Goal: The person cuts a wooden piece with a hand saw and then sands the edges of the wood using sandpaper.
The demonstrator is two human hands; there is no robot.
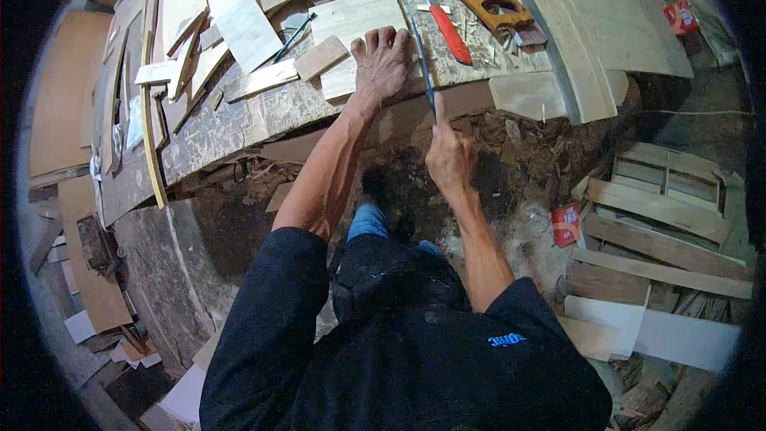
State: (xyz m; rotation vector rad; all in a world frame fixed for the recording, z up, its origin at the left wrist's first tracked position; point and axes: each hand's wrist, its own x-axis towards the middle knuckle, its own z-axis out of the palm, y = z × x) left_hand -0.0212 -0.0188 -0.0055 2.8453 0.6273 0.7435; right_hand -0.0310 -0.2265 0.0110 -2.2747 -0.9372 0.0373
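My left hand (384,64) presses down on a pale wooden board (343,16) near the bench's front edge, fingers curled on its surface. My right hand (451,152) is closed round the near end of a long, thin blue strip (424,60), its index finger stretched along it. That strip lies along the board's right edge; whether it is a file or a saw blade I cannot make out. A knife with a red handle (452,36) rests just to its right. Beyond the knife lies a handsaw (488,6) with an orange-brown wooden handle. A smaller wood offcut (321,57) touches the board's left side.
Many offcuts and strips cover the worn bench (231,140) on the left, with a thin dark pen-like stick (294,38) among them. A metal-edged panel (550,40) bounds the right. Stacked wood pieces (654,231) and a red packet (566,223) lie at the lower right.
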